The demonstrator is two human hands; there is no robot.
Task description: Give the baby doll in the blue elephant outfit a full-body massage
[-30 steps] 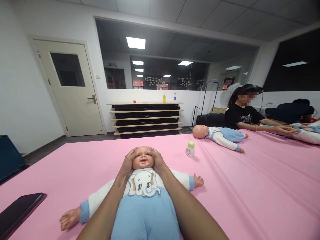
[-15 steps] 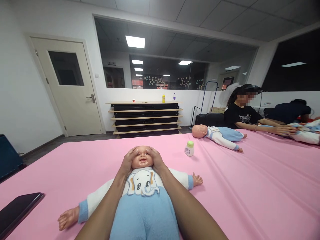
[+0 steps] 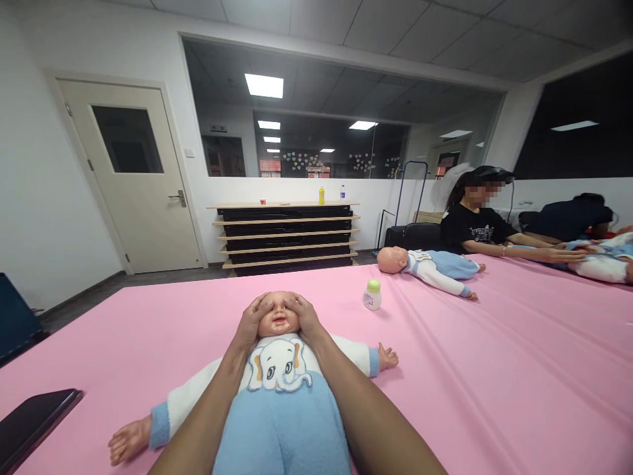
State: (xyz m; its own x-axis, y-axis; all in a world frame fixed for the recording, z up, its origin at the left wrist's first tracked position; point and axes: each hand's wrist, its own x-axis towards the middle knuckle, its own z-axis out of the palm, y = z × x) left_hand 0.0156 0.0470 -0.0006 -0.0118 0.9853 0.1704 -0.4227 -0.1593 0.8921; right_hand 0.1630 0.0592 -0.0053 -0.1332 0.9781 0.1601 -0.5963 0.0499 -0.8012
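Observation:
A baby doll in a white and blue outfit with an elephant on the chest lies face up in front of me, arms spread. My left hand cups one side of its head, and my right hand cups the other. Both thumbs rest across the brow and partly cover the eyes. The doll's nose, mouth and chin show between my palms. A small white bottle with a green cap stands beyond my right hand, apart from the doll.
Pink cloth covers the table. A dark phone lies at the left. A second doll lies at the far right, near a person in black handling another doll. Stacked boards stand behind the table.
My thumbs have shifted inward and down over the doll's brow, so less of its eyes shows. The view has moved slightly.

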